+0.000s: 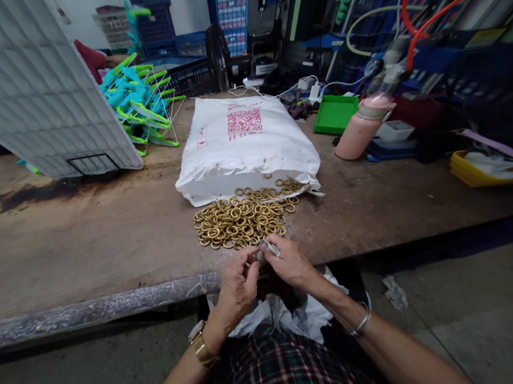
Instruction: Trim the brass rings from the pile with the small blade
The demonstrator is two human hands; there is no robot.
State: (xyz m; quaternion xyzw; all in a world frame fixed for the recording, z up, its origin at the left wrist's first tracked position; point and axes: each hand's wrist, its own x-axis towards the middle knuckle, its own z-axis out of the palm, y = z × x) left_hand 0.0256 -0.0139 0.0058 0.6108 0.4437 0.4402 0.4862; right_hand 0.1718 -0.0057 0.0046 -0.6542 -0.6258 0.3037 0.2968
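At the table's front edge my two hands nearly meet at the fingertips. My left hand (239,280) is closed in a pinch, thumb against fingers; what it grips is too small to tell. The fingers of my right hand (290,262) are also bent and pressed together, with a small pale piece (273,249) showing at them that I cannot identify. Just beyond the fingertips lies a heap of brass-coloured rings (236,221). It spills from the mouth of a white woven sack (249,147), which lies on its side with red printing on top.
A white ribbed panel (40,90) stands at the left, beside turquoise and green plastic pieces (140,103). To the right are a green tray (334,115), a pink bottle (361,130) and a yellow tray (491,171). The wooden tabletop (75,246) has a plastic-wrapped front edge.
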